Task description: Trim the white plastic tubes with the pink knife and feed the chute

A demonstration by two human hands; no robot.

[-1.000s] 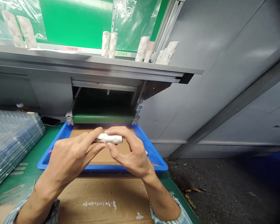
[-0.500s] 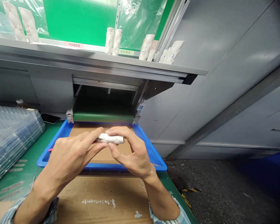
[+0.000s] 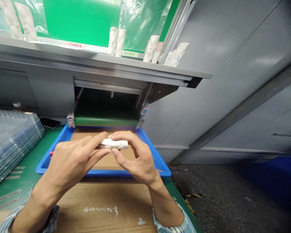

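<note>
Both hands hold one small white plastic part (image 3: 116,144) above the blue tray (image 3: 157,158). My right hand (image 3: 133,158) pinches its right end between thumb and fingers. My left hand (image 3: 72,160) closes on its left end, where a thin dark metal tip shows between the fingers. A brown cardboard sheet (image 3: 82,134) lines the tray under the hands.
A green conveyor belt (image 3: 105,122) ends at the tray's far edge under a grey shelf (image 3: 99,63) carrying several white parts. Stacked clear blister trays (image 3: 12,136) lie at the left, a phone (image 3: 49,122) behind them. Cardboard (image 3: 104,204) covers the near bench; the floor drops off at the right.
The hands and the white part keep their grip and pose. The view has shifted slightly; nothing else has moved.
</note>
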